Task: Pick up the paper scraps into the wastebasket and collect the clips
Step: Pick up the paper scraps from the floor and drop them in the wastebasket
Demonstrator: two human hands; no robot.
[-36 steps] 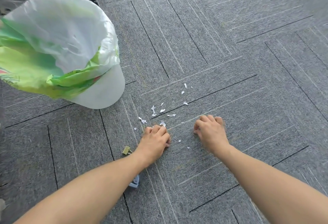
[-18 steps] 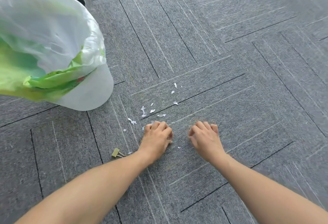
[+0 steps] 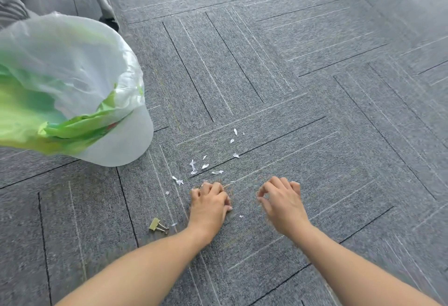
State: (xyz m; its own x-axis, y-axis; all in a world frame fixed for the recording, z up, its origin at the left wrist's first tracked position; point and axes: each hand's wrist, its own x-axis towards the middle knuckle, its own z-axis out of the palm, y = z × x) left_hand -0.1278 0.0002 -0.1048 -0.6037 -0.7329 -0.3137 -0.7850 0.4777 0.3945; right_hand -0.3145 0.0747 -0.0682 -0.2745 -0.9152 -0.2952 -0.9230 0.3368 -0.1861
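The grey striped carpet-tile floor [image 3: 315, 111] carries a white plastic wastebasket lined with a green-and-clear bag [image 3: 116, 145], at the left. The left hand [image 3: 209, 205] has its fingers curled under. The right hand [image 3: 282, 205] is blurred, thumb near forefinger. Whether either pinches paper cannot be told. A gold metal binder clip [image 3: 157, 225] lies uncollected beside the left wrist. Small white paper scraps [image 3: 206, 166] lie scattered between hands and basket, so most of the work looks undone.

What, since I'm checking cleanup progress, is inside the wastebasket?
The white wastebasket has a translucent white plastic liner covering its inside. Only crumpled green plastic shows through and below it; what else lies inside cannot be seen.
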